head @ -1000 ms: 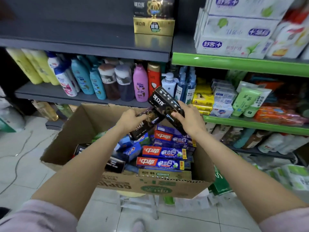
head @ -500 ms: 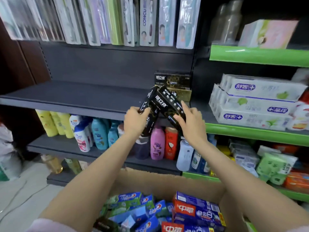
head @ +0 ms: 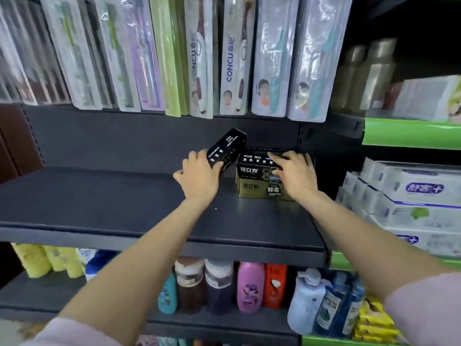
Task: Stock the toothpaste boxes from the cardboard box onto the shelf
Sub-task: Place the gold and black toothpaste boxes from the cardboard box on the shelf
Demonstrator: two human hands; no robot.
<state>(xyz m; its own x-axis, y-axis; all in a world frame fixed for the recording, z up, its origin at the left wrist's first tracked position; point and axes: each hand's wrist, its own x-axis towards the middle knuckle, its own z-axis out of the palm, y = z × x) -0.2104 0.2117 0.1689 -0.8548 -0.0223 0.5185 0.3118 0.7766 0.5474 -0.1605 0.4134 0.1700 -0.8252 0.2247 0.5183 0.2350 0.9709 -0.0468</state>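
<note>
Stocking barely begun; shelf [head: 99,196] mostly bare.
My left hand [head: 199,178] grips one black box [head: 225,148]; right hand [head: 291,171] lies flat on the stacked boxes [head: 252,171].

On the dark shelf [head: 99,201], the left hand [head: 199,176] grips a tilted black toothpaste box [head: 225,148] while the right hand [head: 294,171] rests flat on the stacked black toothpaste box [head: 252,168] above a gold toothpaste box [head: 257,189].

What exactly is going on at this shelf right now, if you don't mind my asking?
A person is stocking black toothpaste boxes onto the dark shelf. The left hand holds a tilted black toothpaste box, not yet set down. The right hand rests with its fingers spread on the black box on top of the stack, which sits on a gold box. Toothbrush packs hang above.
</note>
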